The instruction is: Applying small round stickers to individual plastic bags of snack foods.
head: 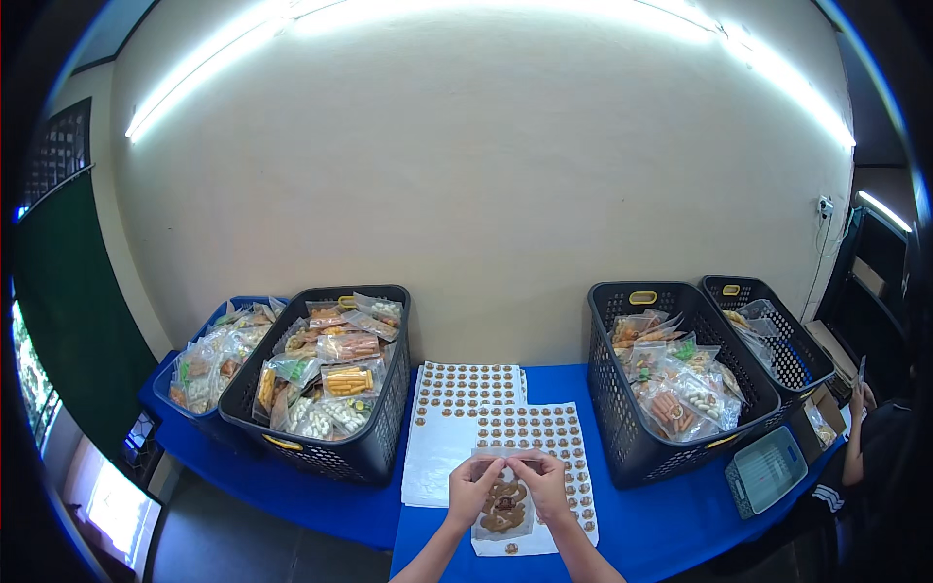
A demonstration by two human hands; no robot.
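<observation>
Between my two hands is a clear plastic pouch (503,516) of brown snack pieces, with a round brown sticker on its front. My left hand (472,487) pinches the pouch's top edge on the left, and my right hand (541,482) pinches it on the right, thumbs nearly touching. Beneath the pouch lies a white sheet of round brown stickers (565,437). Further left, partly under it, is a stack of similar sheets (437,452), whose top sheet has a large bare part.
Black perforated baskets of packed snacks stand left (379,444) and right (619,444). A blue basket (164,379) is at far left, another black basket (816,368) at far right. A grey-green bin (769,470) stands near a cardboard box (827,408) and a seated person (867,452).
</observation>
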